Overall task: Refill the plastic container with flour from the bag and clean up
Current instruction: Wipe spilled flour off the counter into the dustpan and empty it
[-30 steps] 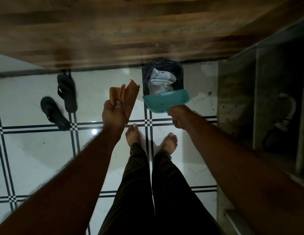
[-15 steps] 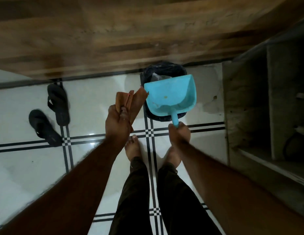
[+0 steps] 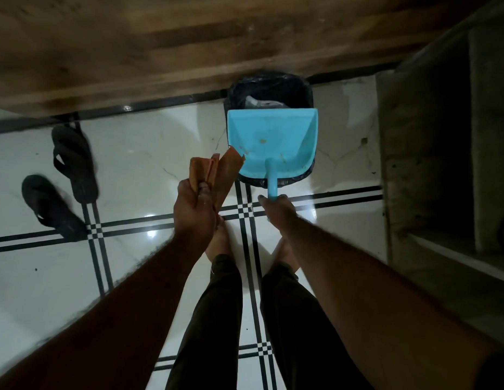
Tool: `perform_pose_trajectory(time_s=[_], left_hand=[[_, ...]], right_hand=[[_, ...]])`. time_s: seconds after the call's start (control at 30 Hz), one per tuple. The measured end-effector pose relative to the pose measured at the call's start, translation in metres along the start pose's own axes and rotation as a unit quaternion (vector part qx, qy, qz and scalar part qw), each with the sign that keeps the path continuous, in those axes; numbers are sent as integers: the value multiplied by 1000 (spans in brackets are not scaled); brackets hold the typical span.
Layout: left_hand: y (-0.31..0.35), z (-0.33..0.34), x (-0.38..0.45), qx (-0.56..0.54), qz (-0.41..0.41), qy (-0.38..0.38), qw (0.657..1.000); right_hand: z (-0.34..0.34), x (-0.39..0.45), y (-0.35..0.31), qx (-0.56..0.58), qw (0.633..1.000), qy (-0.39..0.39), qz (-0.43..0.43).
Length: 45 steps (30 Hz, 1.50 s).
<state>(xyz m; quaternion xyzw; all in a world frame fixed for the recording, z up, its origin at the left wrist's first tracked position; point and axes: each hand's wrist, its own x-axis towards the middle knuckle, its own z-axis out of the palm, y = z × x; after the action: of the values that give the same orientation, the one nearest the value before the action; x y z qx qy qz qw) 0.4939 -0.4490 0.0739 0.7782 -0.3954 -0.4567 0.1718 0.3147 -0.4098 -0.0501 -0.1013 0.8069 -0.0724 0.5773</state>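
Dustpan (image 3: pixel 273 139) held over bin (image 3: pixel 273 83), white floor (image 3: pixel 146 153) leftward.

Dustpan (image 3: pixel 273 136) smooth blue plastic; floor (image 3: pixel 144 153) glossy tile; cupboard (image 3: pixel 160 38) wood grain; bin liner (image 3: pixel 273 83) crinkly blk plastic

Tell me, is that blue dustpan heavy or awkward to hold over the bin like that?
Probably light: the right hand holds the dustpan out over the bin by the tip of its thin handle alone. It looks like stiff moulded plastic, since its broad scoop keeps its shape unsupported. Held so far back, it may wobble or tip sideways easily.
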Motion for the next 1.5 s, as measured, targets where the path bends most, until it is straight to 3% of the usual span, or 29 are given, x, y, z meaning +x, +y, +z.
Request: perform_pose_trajectory(time_s=[0.3, 0.4, 0.5, 0.57, 0.67, 0.8, 0.83, 0.87, 0.93, 1.0, 1.03, 1.07, 1.1, 1.13, 1.17, 1.33, 1.43, 1.5], left_hand=[[72, -25, -39, -12, 8, -44, 999], [124, -44, -72, 5, 77, -79, 994], [181, -52, -118, 82, 161, -107, 978], [212, -52, -153, 160, 257, -137, 943], [256, -55, -198, 239, 404, -157, 869], [339, -48, -256, 230, 595, -245, 730], [359, -45, -272, 206, 618, -267, 711], [379, -41, -290, 172, 625, -282, 707], [416, -31, -328, 87, 572, -298, 759], [445, -9, -363, 18, 431, -329, 840], [461, 5, -378, -23, 326, -380, 865], [473, 22, -392, -66, 210, -446, 868], [480, 39, -404, -98, 120, -506, 849], [486, 55, -417, -116, 79, -546, 826], [490, 69, -431, -101, 95, -557, 819], [497, 146, -477, 35, 216, -478, 851], [507, 191, -474, 216, 365, -386, 819], [515, 211, -470, 269, 418, -334, 801]], right_hand=[[-69, -102, -30, -47, 999, 21, -11], [-108, -172, -64, 101, 994, -31, -34], [-157, -249, -101, 359, 916, -162, -69], [-189, -300, -120, 411, 882, -205, -110], [-243, -374, -138, 417, 875, -175, -175], [-345, -470, -125, 463, 864, -9, -198], [-370, -491, -116, 483, 853, 28, -195], [-392, -510, -104, 504, 839, 45, -198], [-430, -535, -80, 548, 810, 40, -206], [-467, -552, -58, 588, 780, 23, -215], [-485, -557, -48, 612, 757, 20, -227], [-503, -558, -38, 632, 736, 15, -243], [-518, -559, -29, 652, 716, 8, -250], [-531, -560, -20, 663, 705, 9, -252], [-543, -555, -10, 663, 706, 20, -246], [-589, -512, 54, 614, 754, 161, -168], [-605, -488, 88, 556, 804, 183, -105], [-614, -477, 105, 480, 845, 219, -86]])
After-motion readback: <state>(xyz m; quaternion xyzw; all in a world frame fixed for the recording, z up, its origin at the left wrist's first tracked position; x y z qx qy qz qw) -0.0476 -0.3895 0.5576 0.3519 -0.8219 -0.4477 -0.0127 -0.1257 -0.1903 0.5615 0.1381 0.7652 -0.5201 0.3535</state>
